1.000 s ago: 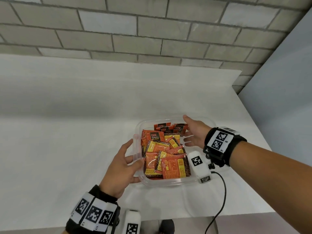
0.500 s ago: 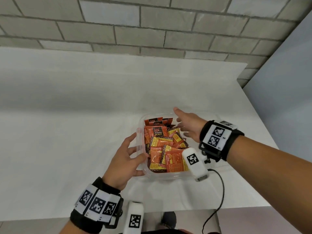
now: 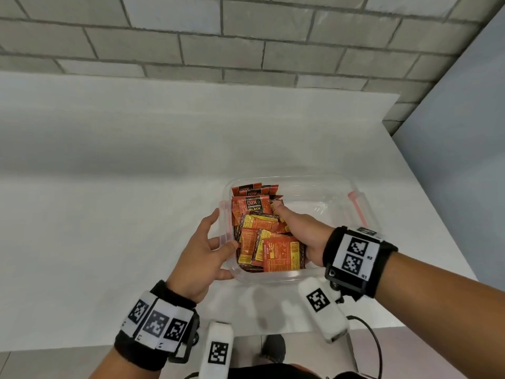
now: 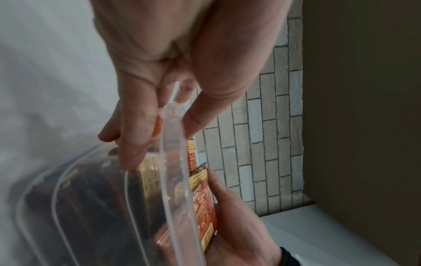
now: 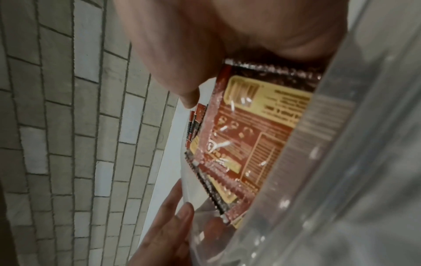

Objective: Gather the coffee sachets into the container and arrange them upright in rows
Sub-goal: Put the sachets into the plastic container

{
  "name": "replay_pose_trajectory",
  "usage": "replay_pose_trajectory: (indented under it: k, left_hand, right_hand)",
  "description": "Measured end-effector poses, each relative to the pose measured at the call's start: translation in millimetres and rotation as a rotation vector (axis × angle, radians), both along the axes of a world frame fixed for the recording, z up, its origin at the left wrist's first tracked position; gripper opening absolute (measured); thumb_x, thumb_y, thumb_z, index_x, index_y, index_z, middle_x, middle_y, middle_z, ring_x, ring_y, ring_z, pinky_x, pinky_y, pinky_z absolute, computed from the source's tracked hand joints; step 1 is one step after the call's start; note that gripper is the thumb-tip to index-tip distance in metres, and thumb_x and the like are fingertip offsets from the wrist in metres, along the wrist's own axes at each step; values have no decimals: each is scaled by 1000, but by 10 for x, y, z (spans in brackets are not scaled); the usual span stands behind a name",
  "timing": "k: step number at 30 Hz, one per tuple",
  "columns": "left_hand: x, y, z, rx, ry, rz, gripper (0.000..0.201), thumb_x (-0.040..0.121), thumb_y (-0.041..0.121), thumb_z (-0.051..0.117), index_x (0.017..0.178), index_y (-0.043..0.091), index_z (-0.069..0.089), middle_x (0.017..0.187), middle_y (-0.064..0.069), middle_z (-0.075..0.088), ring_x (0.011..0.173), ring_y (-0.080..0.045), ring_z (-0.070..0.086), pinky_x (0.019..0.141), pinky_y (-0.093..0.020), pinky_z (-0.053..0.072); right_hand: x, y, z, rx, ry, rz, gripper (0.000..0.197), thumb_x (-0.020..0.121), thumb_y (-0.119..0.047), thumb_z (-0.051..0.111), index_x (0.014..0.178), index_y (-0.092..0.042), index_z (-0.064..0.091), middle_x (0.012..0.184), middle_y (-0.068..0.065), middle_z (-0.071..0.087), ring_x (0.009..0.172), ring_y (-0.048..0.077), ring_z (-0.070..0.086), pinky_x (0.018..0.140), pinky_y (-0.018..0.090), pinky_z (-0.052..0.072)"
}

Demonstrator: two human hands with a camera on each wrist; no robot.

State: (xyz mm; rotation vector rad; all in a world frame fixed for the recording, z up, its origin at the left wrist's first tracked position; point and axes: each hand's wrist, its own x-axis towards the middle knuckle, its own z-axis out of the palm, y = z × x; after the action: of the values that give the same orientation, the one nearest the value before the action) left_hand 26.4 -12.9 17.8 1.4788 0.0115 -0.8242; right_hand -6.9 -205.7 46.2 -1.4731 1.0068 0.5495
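A clear plastic container [image 3: 314, 198] stands on the white table, near its front edge. Orange and yellow coffee sachets [image 3: 259, 236] are crowded into its left half, some upright at the back, others leaning and overlapping. My left hand [image 3: 202, 250] grips the left rim, thumb inside and fingers outside; the left wrist view shows the rim [image 4: 173, 162] between them. My right hand [image 3: 297, 231] is inside the container, pressed flat against the right side of the sachets [image 5: 250, 135]. The container's right half is bare.
A brick wall [image 3: 246, 45] runs along the back of the table [image 3: 109, 187] and a grey panel [image 3: 464, 160] stands to the right. A red clip [image 3: 355, 206] sits on the container's right side. A black cable [image 3: 374, 340] hangs off the front edge.
My right hand has moved from the container's far right rim down inside it and left against the sachets, which are now bunched in the left half. My left hand has stayed on the left rim.
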Motion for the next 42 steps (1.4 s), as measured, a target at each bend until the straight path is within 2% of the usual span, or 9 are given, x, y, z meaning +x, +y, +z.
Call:
replay_pose_trajectory:
  k: [2, 5, 9, 13, 23, 29, 34, 36, 42]
  left_hand:
    - [-2, 2, 3, 6, -4, 4, 69, 92, 6, 59, 145, 36, 27, 107, -5, 72, 94, -22, 71, 73, -49, 59]
    - [1, -1, 13, 10, -4, 1, 70, 91, 7, 60, 146, 35, 27, 106, -5, 73, 92, -21, 71, 71, -47, 59]
    - [-12, -6, 18, 18, -4, 11, 70, 91, 7, 60, 146, 35, 27, 106, -6, 72, 93, -21, 71, 70, -46, 59]
    - [-22, -2, 29, 20, -4, 10, 70, 92, 6, 59, 146, 35, 27, 106, -6, 72, 93, -21, 71, 68, -45, 59]
    - [-25, -7, 22, 21, 4, 20, 71, 92, 6, 59, 148, 34, 25, 109, -8, 71, 95, -23, 70, 71, -47, 59]
    - [-17, 10, 6, 18, 2, 17, 71, 91, 6, 59, 148, 34, 26, 106, -7, 72, 95, -22, 70, 65, -41, 60]
    - [-10, 10, -5, 18, 6, 13, 70, 91, 7, 60, 147, 35, 27, 106, -6, 72, 95, -22, 70, 65, -40, 60]
    - [-10, 7, -6, 19, 7, 11, 70, 91, 8, 60, 146, 36, 27, 107, -7, 72, 96, -22, 70, 65, -40, 60]
    - [-9, 10, -4, 6, 14, 20, 69, 91, 8, 60, 146, 36, 28, 109, -8, 71, 96, -22, 70, 62, -39, 59]
  right_hand:
    - [-17, -37, 7, -16, 22, 32, 74, 81, -76, 38, 124, -18, 55, 115, 10, 66, 103, 27, 63, 91, 46, 49]
    - [-53, -151, 106, -29, 53, 38, 76, 83, -76, 34, 126, -17, 54, 121, 10, 61, 107, 31, 57, 84, 49, 48]
    - [-19, -276, 122, -93, 53, 10, 79, 85, -74, 34, 143, -21, 35, 148, 12, 37, 132, 39, 37, 100, 64, 35]
    - [61, -135, -4, -25, 23, 15, 77, 81, -77, 37, 119, -14, 58, 119, 13, 65, 103, 32, 62, 93, 53, 48]
    - [76, -7, -36, -12, -9, 25, 66, 87, -71, 37, 115, -15, 60, 100, 11, 70, 90, 28, 68, 82, 41, 53]
    - [-17, -144, -9, -53, 39, 33, 76, 80, -80, 33, 124, -22, 56, 124, 11, 61, 116, 36, 54, 100, 64, 33]
    - [-17, -39, 7, -10, 1, -7, 62, 87, -71, 36, 102, -17, 63, 92, 10, 71, 84, 27, 68, 70, 37, 52]
    - [16, 27, -10, -3, -23, -45, 58, 88, -69, 37, 99, -19, 63, 92, 9, 72, 86, 28, 69, 77, 40, 55]
    - [99, 42, -323, -21, -112, -34, 122, 41, -98, 39, 139, -27, 37, 128, 8, 59, 108, 31, 61, 90, 53, 50]
